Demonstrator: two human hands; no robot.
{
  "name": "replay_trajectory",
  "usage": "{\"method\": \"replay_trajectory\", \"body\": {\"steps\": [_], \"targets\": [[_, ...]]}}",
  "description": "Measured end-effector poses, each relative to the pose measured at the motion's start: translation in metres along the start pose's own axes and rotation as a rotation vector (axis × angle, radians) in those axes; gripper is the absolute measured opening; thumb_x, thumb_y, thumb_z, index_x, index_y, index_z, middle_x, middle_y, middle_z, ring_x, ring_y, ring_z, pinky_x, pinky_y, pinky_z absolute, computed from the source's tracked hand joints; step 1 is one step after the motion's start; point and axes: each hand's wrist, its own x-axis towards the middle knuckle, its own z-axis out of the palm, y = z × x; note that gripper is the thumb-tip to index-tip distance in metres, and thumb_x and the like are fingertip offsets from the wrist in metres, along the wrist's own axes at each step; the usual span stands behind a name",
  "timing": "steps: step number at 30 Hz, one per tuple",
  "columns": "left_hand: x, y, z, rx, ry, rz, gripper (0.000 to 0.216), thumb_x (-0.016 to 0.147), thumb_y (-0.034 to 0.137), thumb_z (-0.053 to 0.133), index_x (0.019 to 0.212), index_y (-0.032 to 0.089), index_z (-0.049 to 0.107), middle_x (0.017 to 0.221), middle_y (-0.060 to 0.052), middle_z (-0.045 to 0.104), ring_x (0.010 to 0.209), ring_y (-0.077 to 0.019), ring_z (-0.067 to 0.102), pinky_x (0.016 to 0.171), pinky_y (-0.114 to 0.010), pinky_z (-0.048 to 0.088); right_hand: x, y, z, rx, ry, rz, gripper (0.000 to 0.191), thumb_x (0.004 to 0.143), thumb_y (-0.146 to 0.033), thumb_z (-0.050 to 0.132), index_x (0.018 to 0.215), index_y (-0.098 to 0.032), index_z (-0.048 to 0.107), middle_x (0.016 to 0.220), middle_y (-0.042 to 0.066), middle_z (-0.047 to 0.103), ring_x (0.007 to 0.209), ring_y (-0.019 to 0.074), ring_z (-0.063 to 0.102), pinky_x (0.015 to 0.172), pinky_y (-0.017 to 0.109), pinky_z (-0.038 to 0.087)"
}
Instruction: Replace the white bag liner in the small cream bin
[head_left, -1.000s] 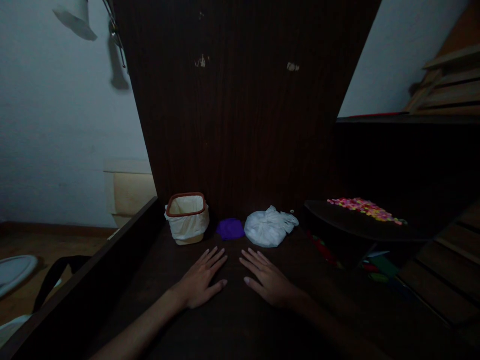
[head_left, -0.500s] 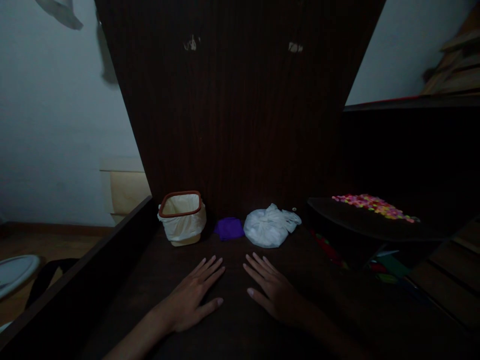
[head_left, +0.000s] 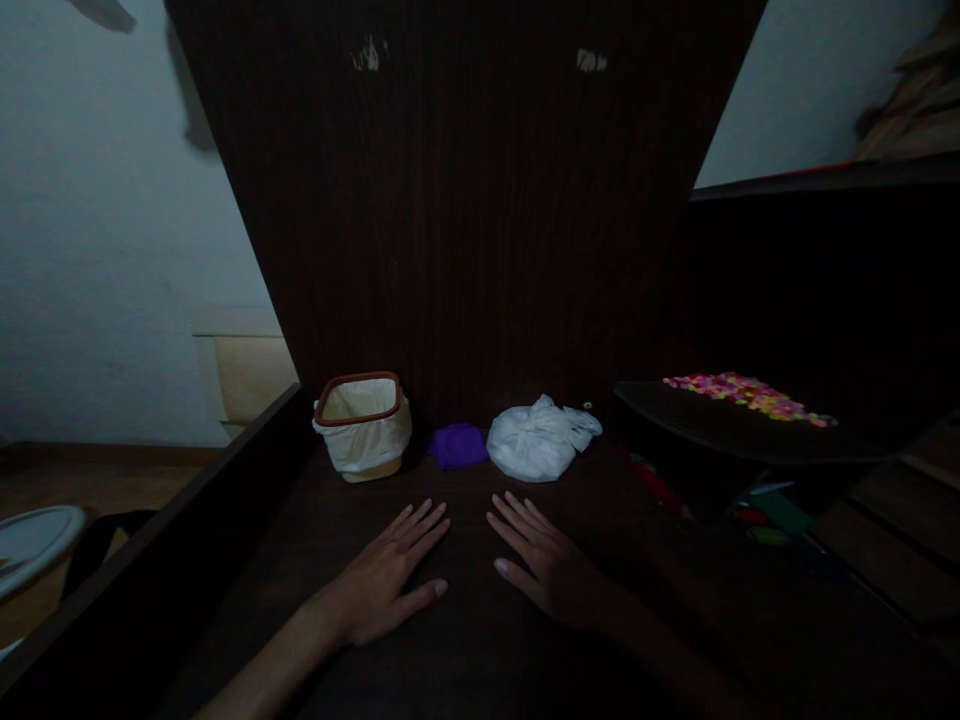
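My left hand (head_left: 390, 580) lies palm down on the dark wooden surface (head_left: 465, 660), fingers spread and holding nothing. Across a narrow gap, my right hand (head_left: 544, 560) rests flat in the same way, also holding nothing. Beyond my left fingers stands a small bin (head_left: 369, 445) with a brown rim and a pale plastic liner. A folded purple cloth or bag (head_left: 459, 446) lies to the right of it. Past my right fingertips sits a knotted white plastic bag (head_left: 532, 445); its contents cannot be made out. Neither hand touches these things.
A tall dark panel (head_left: 465, 220) rises behind the objects. On the left runs a raised board (head_left: 157, 545). A dark curved shelf (head_left: 697, 425) at the right bears a heap of small colourful pieces (head_left: 750, 396), with red and green items (head_left: 784, 512) below it.
The view has tilted slightly, so the bin, purple item and white bag appear a little higher. Both hands stay flat in the same place on the surface.
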Motion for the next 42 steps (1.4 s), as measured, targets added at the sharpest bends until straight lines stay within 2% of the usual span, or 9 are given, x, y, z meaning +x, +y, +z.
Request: {"method": "replay_trajectory", "body": {"steps": [10,16,29,42], "targets": [[0.0000,-0.0024,0.0017,0.010,0.023,0.015,0.068,0.100,0.050,0.052,0.159,0.030,0.024,0.166,-0.008,0.026,0.153,-0.0316,0.024,0.124,-0.057,0.028,0.0006,0.0019,0.0023,-0.004,0.000,-0.003,0.056,0.104,-0.038,0.046,0.155,-0.018,0.038,0.162,0.013,0.030,0.154,0.0303,0.021,0.123,0.059,0.024],[0.0010,-0.0008,-0.0001,0.001,-0.018,-0.013,0.068,0.101,0.052,0.050,0.159,0.029,0.024,0.166,-0.008,0.024,0.154,-0.0324,0.022,0.124,-0.059,0.027,0.0008,0.0004,-0.0002,-0.012,-0.030,0.007,0.057,0.104,-0.040,0.044,0.155,-0.015,0.038,0.163,0.014,0.029,0.154,0.0309,0.020,0.123,0.060,0.022],[-0.0002,-0.0021,0.0007,0.008,0.024,0.013,0.068,0.100,0.050,0.052,0.159,0.031,0.025,0.165,-0.007,0.027,0.153,-0.0321,0.026,0.123,-0.058,0.030,0.0010,0.0013,0.0009,0.011,-0.017,0.016,0.057,0.103,-0.040,0.046,0.155,-0.018,0.038,0.163,0.013,0.029,0.154,0.0308,0.021,0.123,0.060,0.023],[0.0012,0.0002,-0.0018,0.006,-0.048,-0.041,0.068,0.101,0.055,0.046,0.159,0.027,0.026,0.167,-0.008,0.023,0.154,-0.0331,0.022,0.124,-0.059,0.027,0.0011,0.0002,-0.0009,-0.011,-0.044,0.008,0.056,0.104,-0.040,0.043,0.155,-0.014,0.039,0.163,0.014,0.028,0.154,0.0315,0.019,0.123,0.060,0.022]]}}
